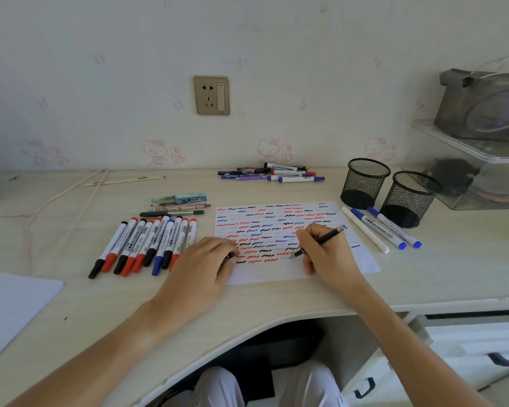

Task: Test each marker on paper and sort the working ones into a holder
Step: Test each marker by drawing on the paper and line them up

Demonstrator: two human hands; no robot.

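Observation:
A white paper sheet [329, 265] covered in red, blue and black squiggles lies on the desk. My right hand [323, 251] grips a slim black pen [329, 235] with its tip touching the paper. My left hand [206, 262] lies on the sheet's left edge and holds a small black cap [230, 255] between its fingers. A row of whiteboard markers [147, 245] lies to the left. Two black mesh holders [365, 183] [409, 198] stand at the right; nothing shows above their rims. Three markers [385, 229] lie beside them.
More pens lie above the marker row [180, 202], and another pile of pens and markers [274, 173] sits near the wall. A pink cord [65, 201] runs across the left of the desk. A clear organiser [479, 171] stands at the right; a white sheet [9, 306] lies front left.

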